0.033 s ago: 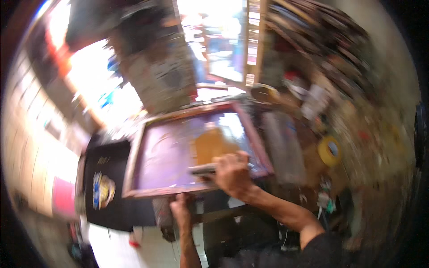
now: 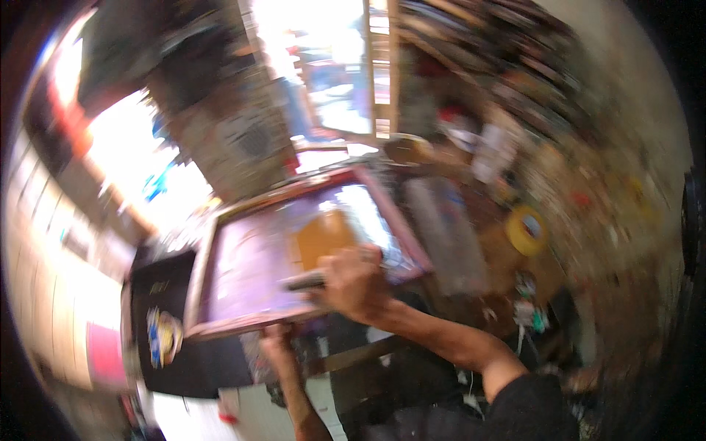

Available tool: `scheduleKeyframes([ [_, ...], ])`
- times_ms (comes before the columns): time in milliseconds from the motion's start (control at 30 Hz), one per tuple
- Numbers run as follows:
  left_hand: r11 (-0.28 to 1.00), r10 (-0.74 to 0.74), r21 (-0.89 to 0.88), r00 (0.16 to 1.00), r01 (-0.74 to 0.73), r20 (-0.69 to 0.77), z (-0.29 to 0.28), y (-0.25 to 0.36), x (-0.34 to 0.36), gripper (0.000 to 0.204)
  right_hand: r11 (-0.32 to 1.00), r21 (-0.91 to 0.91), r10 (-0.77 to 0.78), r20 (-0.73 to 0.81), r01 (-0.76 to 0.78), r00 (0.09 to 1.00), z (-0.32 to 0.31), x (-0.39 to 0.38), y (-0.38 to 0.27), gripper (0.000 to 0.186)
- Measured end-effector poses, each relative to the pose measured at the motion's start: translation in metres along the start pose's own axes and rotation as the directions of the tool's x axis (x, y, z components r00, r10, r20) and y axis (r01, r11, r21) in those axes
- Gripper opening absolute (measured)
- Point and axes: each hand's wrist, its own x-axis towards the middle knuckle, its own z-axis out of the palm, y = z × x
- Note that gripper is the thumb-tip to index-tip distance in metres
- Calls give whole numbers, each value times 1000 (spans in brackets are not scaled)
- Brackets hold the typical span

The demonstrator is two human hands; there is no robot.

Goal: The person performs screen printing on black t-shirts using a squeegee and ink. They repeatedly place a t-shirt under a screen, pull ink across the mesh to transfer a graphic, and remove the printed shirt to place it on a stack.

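Observation:
A screen-printing frame [image 2: 268, 320] with a purple mesh lies tilted in front of me, its rim wooden and pinkish. Mustard-coloured ink or a mustard patch [image 2: 321, 239] shows in the middle of the mesh. My right hand [image 2: 354, 285] is closed round a squeegee [image 2: 305, 280] over the near part of the mesh. Its lower edge is blurred. At the near rim, my left hand [image 2: 278, 347] grips the frame's edge, with its fingertips partly hidden. Left of the frame, a black cloth [image 2: 220, 360] bears a small coloured print [image 2: 163, 336].
A yellow tape roll [image 2: 526, 230] lies at the right on a cluttered brown surface. Behind the frame stands a round tub [image 2: 409, 149]. A long greyish piece [image 2: 446, 235] lies along the frame's right side. Stacked frames or boards [image 2: 515, 66] fill the upper right.
The whole view has shifted, so the frame, hands and surroundings appear slightly further left. Both hands keep their grips; little movement against the frame is visible.

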Motion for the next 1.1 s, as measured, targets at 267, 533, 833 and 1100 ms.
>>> scheduleKeyframes([
  [267,885,280,102,693,-455,664,213,89,26,44,984,94,130,182,-148,975,-42,258,60,64],
  [533,704,181,210,456,-679,871,321,32,-19,41,966,171,140,272,-191,952,-20,355,78,63],
  [833,679,186,206,436,-705,880,327,21,-28,38,975,149,130,229,-166,965,-13,341,81,74],
  [1100,688,259,226,524,-689,812,289,9,-30,36,980,200,-30,177,-6,984,-4,286,29,85],
])
